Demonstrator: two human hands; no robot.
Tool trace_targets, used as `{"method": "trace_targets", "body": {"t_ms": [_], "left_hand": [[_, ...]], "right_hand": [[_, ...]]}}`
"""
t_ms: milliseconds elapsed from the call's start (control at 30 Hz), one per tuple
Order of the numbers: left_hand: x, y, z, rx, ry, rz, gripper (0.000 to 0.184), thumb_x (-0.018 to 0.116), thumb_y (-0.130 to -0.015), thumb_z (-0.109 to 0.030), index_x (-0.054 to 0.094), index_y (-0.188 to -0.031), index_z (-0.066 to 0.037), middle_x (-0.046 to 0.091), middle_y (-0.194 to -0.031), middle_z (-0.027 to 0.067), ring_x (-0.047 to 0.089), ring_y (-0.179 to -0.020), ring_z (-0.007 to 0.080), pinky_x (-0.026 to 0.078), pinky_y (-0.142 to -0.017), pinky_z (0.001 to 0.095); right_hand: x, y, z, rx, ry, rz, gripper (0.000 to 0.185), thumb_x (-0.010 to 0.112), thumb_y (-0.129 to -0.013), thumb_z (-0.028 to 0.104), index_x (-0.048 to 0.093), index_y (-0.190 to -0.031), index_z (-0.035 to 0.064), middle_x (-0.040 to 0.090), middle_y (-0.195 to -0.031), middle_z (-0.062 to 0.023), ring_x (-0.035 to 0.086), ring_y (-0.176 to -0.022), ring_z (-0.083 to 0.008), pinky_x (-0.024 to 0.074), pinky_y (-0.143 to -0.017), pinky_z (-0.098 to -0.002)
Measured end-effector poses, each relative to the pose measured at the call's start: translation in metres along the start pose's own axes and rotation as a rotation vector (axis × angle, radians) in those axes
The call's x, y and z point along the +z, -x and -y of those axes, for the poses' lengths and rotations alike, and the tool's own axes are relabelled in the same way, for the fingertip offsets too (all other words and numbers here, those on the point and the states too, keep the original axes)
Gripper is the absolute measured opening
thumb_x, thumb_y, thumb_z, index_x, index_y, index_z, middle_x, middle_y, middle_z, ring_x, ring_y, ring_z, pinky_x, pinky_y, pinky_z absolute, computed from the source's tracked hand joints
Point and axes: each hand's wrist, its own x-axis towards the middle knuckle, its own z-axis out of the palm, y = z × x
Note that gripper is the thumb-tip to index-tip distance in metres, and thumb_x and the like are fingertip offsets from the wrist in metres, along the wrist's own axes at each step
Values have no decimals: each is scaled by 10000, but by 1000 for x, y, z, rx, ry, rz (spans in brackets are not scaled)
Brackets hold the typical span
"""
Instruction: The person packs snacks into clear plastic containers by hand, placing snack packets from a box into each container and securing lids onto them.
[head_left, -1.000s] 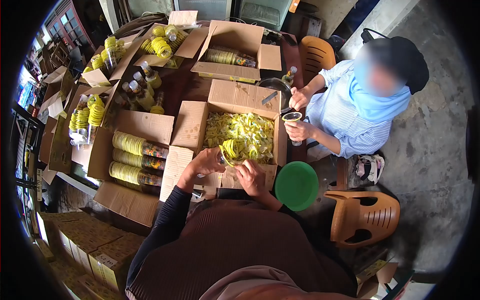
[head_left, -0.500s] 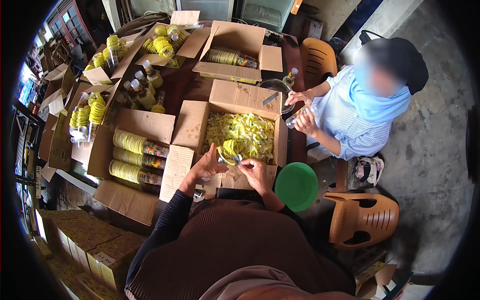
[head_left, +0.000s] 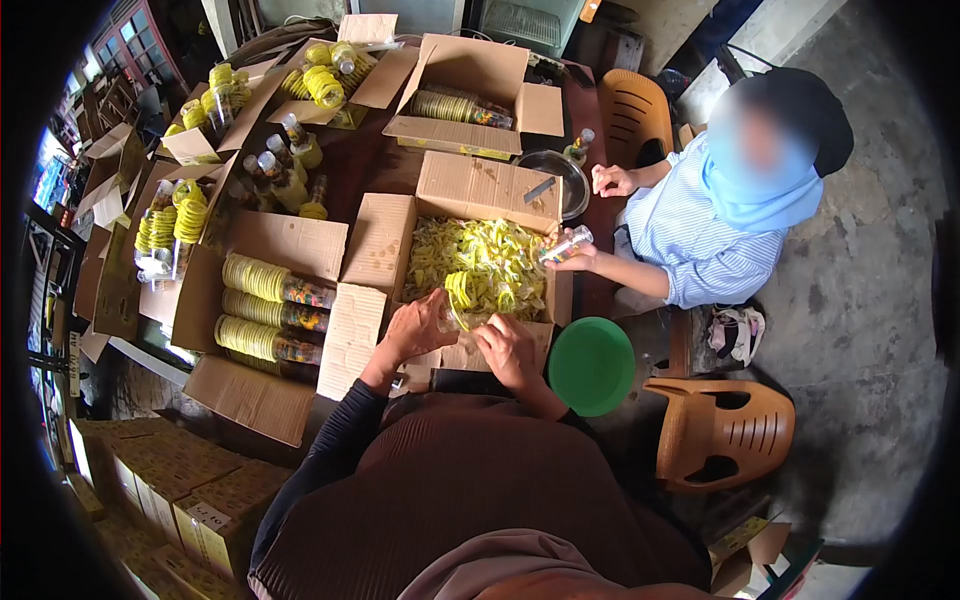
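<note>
Left hand [head_left: 418, 330]: half-curled around clear container [head_left: 447, 318], apparently steadying it.
Right hand [head_left: 508, 350]: fingers bent close beside, grip unclear.
Open carton [head_left: 480, 183]: directly ahead, presumably for easy reach.

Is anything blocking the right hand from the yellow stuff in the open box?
Nothing visible is: the box is open, and the right hand is at its near edge, with the yellow pieces just beyond.

Packing workshop, seemingly: open carton [head_left: 480, 182] heaped with yellow pieces [head_left: 475, 250] at centre, ringed tubes [head_left: 262, 278] boxed at nine o'clock, printed cartons [head_left: 225, 487] massed at eight, co-worker [head_left: 700, 235] at two, concrete floor [head_left: 860, 310] at three.
</note>
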Motion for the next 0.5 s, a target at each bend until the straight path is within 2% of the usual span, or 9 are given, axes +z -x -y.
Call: {"method": "trace_targets", "body": {"t_ms": [67, 133, 167, 233, 267, 333, 400, 467, 500], "left_hand": [[-1, -4, 3, -36, -15, 93, 628, 792, -678, -341, 516, -1143, -23, 672, -914, 137, 655, -807, 356, 510, -654, 419], [3, -9, 13, -46, 249, 177, 623, 798, -691, -343, 532, -1150, -17, 676, -913, 141, 667, -816, 293, 511, -691, 386], [6, -9, 19, -45, 249, 175, 623, 798, -691, -343, 532, -1150, -17, 676, -913, 141, 667, -816, 293, 511, -691, 386], [14, -10, 31, 115, 643, 169, 606, 801, -702, -323, 557, -1159, -9, 668, -885, 124, 640, -809, 205, 505, -734, 351], [18, -11, 36, 124, 562, 149, 562, 793, -715, -286, 580, -1152, -5, 658, -899, 111, 597, -812, 159, 496, -766, 337], [10, -10, 27, 52, 577, 194, 581, 798, -717, -299, 571, -1165, -9, 662, -920, 115, 609, -824, 170, 498, -769, 340], [7, -9, 26, -21, 590, 238, 601, 803, -719, -313, 562, -1179, -13, 666, -942, 119, 621, -835, 181, 500, -771, 342], [11, -8, 31, 57, 623, 165, 756, 825, -710, -400, 496, -1267, -9, 667, -970, 142, 637, -865, 188, 503, -782, 343], [11, -9, 31, 59, 625, 165, 756, 825, -710, -400, 496, -1267, -9, 667, -970, 142, 637, -865, 188, 503, -782, 343]], "right_hand": [[6, 4, 0, -12, 35, -8, 142, 717, -712, 55, 639, -829, 75, 547, -830, -58, 591, -815, -247, 500, -673, -363], [10, 8, -1, -39, 59, -42, 129, 710, -721, 49, 627, -816, 76, 542, -832, -49, 590, -828, -237, 502, -670, -360], [11, 8, -3, -40, 60, -42, 129, 710, -721, 49, 627, -816, 76, 542, -832, -49, 590, -828, -237, 502, -670, -360], [12, 6, -3, -26, 97, -85, 122, 694, -731, 57, 605, -813, 69, 530, -834, -70, 584, -777, -255, 497, -643, -370], [12, 5, -4, -26, 99, -86, 122, 694, -731, 57, 605, -813, 69, 530, -834, -70, 584, -777, -255, 497, -643, -370], [9, 2, -2, 204, -60, -70, 106, 700, -746, 61, 622, -818, 69, 541, -812, -66, 592, -749, -251, 494, -625, -368], [3, -2, -2, 253, -122, -60, 100, 705, -748, 63, 630, -815, 71, 546, -799, -63, 597, -742, -246, 493, -620, -367], [-3, -6, -1, 285, -162, -55, 99, 716, -735, 54, 646, -798, 85, 555, -775, -48, 609, -739, -225, 495, -608, -351], [-5, -7, -2, 285, -159, -56, 99, 716, -735, 54, 646, -798, 85, 555, -775, -48, 609, -739, -225, 495, -608, -351]]}}
